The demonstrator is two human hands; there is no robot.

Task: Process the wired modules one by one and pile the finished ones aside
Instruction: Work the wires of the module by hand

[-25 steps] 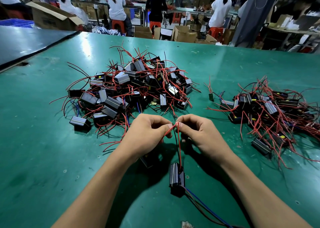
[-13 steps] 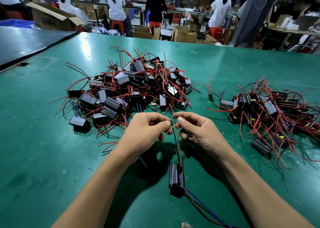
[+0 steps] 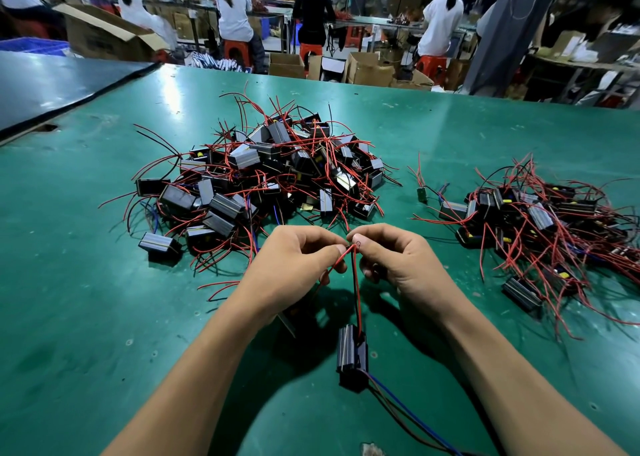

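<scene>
Wired module (image 3: 352, 355): small black ribbed box, upright, low between forearms; whether it hangs or rests is unclear. Red lead (image 3: 358, 303) and black lead (image 3: 354, 279) rise from its top. Their ends meet where left hand (image 3: 294, 265) and right hand (image 3: 398, 261) pinch them at fingertips. Blue wire (image 3: 408, 410) and dark wires trail from its bottom toward lower right. Large pile (image 3: 266, 175) of same modules, red leads tangled, lies beyond hands, centre-left. Smaller pile (image 3: 533, 220) lies well apart on right.

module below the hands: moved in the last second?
No. The module, hanging by its wires, keeps the same place relative to the large pile; no visible drift.
</scene>
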